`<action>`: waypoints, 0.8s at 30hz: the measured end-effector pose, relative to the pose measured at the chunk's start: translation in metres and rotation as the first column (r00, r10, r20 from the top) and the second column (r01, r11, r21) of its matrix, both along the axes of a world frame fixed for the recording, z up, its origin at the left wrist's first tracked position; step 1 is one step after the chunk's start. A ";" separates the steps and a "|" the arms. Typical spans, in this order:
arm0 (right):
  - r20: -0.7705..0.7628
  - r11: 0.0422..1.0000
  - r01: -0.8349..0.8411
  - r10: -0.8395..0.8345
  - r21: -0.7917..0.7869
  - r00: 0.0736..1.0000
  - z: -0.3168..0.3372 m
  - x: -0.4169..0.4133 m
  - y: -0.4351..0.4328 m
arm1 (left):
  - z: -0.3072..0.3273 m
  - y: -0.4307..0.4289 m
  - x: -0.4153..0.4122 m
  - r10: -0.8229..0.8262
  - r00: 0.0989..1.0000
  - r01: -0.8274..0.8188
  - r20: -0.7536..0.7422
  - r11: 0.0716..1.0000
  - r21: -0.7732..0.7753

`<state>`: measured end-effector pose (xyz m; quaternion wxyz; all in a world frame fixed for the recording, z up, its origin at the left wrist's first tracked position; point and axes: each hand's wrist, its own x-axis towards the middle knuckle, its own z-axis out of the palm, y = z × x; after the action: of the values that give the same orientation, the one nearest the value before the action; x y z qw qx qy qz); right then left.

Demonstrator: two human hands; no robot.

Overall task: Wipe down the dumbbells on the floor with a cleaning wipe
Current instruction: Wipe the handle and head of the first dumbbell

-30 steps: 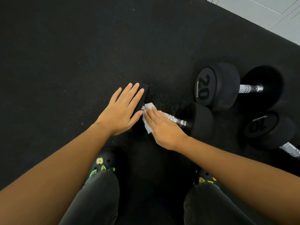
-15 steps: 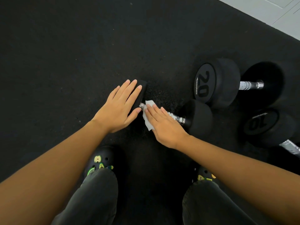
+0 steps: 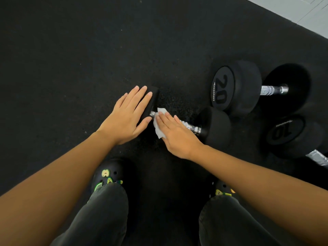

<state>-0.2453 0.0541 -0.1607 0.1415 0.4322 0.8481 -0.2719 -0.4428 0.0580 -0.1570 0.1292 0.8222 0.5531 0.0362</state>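
On the black floor mat (image 3: 88,50), just in front of the person's feet, lies the small dumbbell (image 3: 216,126). The left hand (image 3: 124,118) rests flat on its left end, fingers straight, so it cannot roll. The right hand (image 3: 177,134) has straight fingers too and presses the white cleaning wipe (image 3: 158,128) onto the shiny handle (image 3: 192,128), close to the left end.

To do this well, I think the left hand should push down hard while the right hand slides the wipe all the way along the handle. Then the dumbbell needs a little roll, so the wipe can reach the underside. Its 2 round black ends need a rub as well.

Off to the right sit 2 more dumbbells, the 20 dumbbell (image 3: 236,89) and the 10 dumbbell (image 3: 291,134). Both are very close to the small one's right end. Space is tight there, so the wiping hand could bump them. 2 black shoes (image 3: 108,173) with little green charms stand near the hands.
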 end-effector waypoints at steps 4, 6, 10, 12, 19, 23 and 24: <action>-0.007 0.994 0.098 -0.099 -0.057 0.995 0.002 0.000 0.007 | 0.000 0.000 0.000 0.003 1.000 -0.003 0.001 1.000 -0.004; -0.013 0.987 0.137 -0.138 -0.084 0.990 0.001 -0.009 0.012 | 0.000 0.001 0.001 0.006 1.000 -0.006 -0.007 1.000 0.000; -0.038 0.995 0.093 -0.095 -0.047 0.995 0.000 -0.018 0.012 | 0.001 0.002 0.002 0.006 0.999 -0.006 -0.032 1.000 0.005; -0.021 0.999 0.049 -0.049 -0.006 0.999 0.001 -0.014 0.007 | 0.001 0.002 0.001 0.007 0.999 -0.006 -0.038 1.000 0.007; 0.013 0.988 0.148 -0.148 -0.050 0.989 0.001 -0.002 0.004 | 0.000 0.001 0.001 0.008 0.999 -0.007 -0.031 1.000 0.024; 0.002 0.983 0.169 -0.170 -0.065 0.986 -0.001 -0.015 0.013 | 0.001 0.002 0.004 0.014 0.999 -0.013 -0.033 1.000 0.026; -0.003 0.987 0.152 -0.153 -0.060 0.988 0.000 -0.015 0.012 | 0.001 0.002 0.004 0.013 0.999 -0.012 -0.036 1.000 0.025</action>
<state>-0.2604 0.0660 -0.1611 0.1297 0.4904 0.8046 -0.3087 -0.4390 0.0598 -0.1563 0.1088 0.8208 0.5600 0.0291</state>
